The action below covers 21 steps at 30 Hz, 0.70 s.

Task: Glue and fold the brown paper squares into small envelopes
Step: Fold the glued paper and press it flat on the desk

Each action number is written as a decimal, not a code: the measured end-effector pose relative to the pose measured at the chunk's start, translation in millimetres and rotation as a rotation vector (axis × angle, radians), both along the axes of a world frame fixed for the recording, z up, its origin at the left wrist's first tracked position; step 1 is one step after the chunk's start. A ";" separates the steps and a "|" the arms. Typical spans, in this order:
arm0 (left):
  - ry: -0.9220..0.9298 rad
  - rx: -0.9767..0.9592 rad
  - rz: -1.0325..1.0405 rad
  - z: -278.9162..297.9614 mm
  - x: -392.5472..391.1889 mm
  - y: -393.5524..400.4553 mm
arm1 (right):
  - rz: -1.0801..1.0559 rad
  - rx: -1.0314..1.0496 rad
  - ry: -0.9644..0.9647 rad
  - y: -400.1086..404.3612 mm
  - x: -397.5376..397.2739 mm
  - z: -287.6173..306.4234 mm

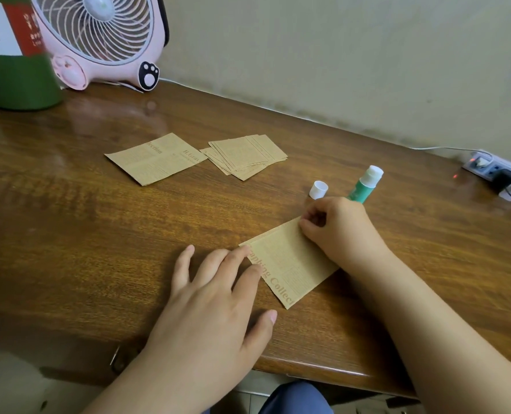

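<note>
A folded brown printed paper [293, 262] lies near the front of the wooden desk [99, 234]. My left hand [215, 297] lies flat, its straight fingertips pressing the paper's left edge. My right hand [338, 227] pinches the paper's far corner with curled fingers. Behind it stands an uncapped green glue stick [364, 184], partly hidden by that hand, with its white cap [318, 189] beside it. Farther back lie a stack of brown paper squares [246, 156] and one folded brown piece [155, 158].
A pink desk fan [105, 37] and a green container [15, 67] stand at the back left. A power strip [496, 174] with plugs and white cables sits at the far right by the wall. The desk's front edge runs just below my hands.
</note>
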<state>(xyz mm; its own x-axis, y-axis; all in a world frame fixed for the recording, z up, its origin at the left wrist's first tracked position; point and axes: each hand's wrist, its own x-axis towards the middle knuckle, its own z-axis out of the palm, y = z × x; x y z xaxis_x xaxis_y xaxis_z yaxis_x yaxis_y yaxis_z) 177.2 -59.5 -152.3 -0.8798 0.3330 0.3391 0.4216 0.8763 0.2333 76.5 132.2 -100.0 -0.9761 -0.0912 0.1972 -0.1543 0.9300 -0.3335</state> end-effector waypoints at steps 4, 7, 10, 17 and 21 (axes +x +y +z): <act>-0.003 -0.001 0.006 0.6 0.0 0.6 | 0.245 -0.066 0.027 -31.2 20.3 -4.1; -0.014 -0.011 0.004 0.8 -0.3 0.5 | 0.328 -0.114 0.014 -44.6 24.8 -9.3; -0.013 -0.011 0.004 -0.3 -0.7 0.1 | 0.185 -0.114 0.018 -28.2 14.6 -9.8; -0.010 -0.012 0.003 0.1 -1.2 0.4 | -0.083 -0.065 0.017 5.2 -0.2 -4.2; -0.002 -0.012 -0.001 -0.9 -0.8 0.1 | 0.161 -0.078 0.039 -26.7 21.8 -3.4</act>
<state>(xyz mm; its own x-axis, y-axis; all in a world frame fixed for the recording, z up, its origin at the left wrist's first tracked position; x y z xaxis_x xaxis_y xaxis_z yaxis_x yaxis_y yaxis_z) 176.5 -59.4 -153.1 -0.8800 0.3381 0.3335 0.4222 0.8786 0.2233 98.3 105.5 -103.4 -0.9417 -0.2283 0.2473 -0.3130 0.8641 -0.3942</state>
